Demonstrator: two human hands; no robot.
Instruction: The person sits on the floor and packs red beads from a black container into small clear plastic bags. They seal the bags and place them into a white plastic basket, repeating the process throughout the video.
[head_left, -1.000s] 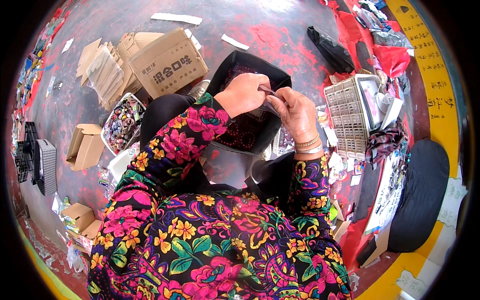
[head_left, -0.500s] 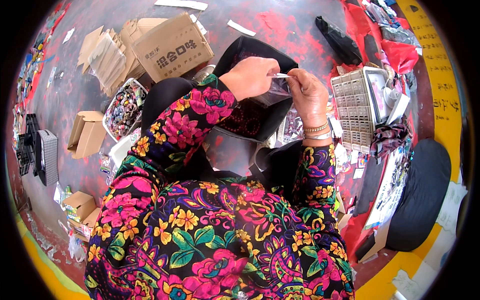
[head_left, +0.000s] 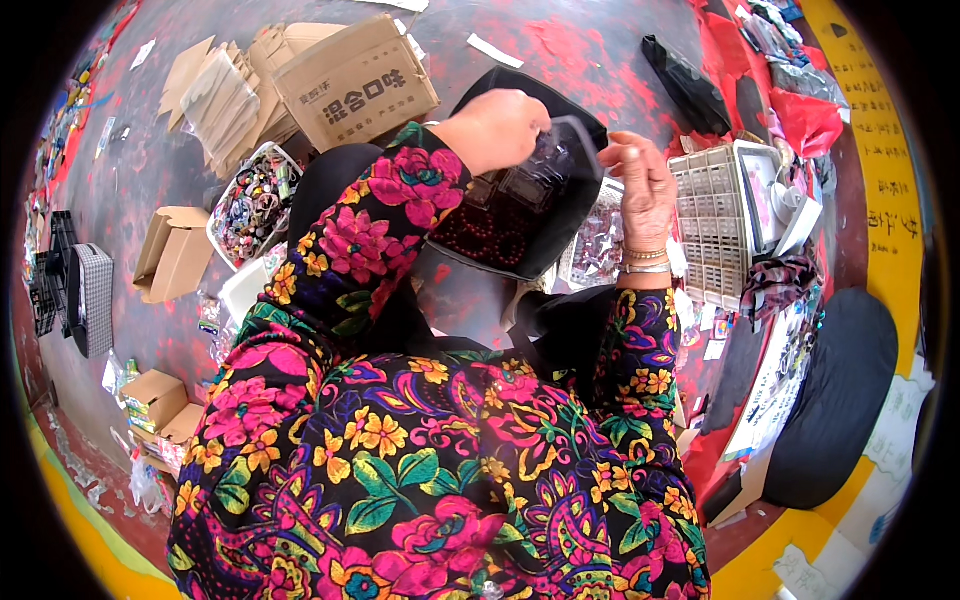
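A small clear plastic bag (head_left: 568,148) is held up in front of the person, over the far right part of an open black bin (head_left: 578,215). By the left hand (head_left: 498,130), whose fingers are curled inward, an upper corner of the bag is pinched. The right hand (head_left: 645,190) is raised at the bag's right edge, its fingers bent and slightly parted; whether the film is gripped there or only touched cannot be told. Bracelets (head_left: 645,262) are worn on the right wrist, and both arms are covered by a floral sleeve (head_left: 375,225) each. Inside the bin, strings of dark red beads (head_left: 490,243) are heaped toward the near side, and clear packets are partly hidden behind the left hand and the bag. Just right of the bin, more packaged pieces (head_left: 597,238) are seen. Farther right, a white slatted basket (head_left: 708,225) is placed, with pale items at its right side. On the left, a white basket (head_left: 255,205) is filled with small multicoloured pieces, and beside it an open cardboard box (head_left: 175,255) is set on the red-stained grey floor (head_left: 620,100). Beyond these, a larger carton (head_left: 355,88) is leaned near flattened cardboard (head_left: 192,75).
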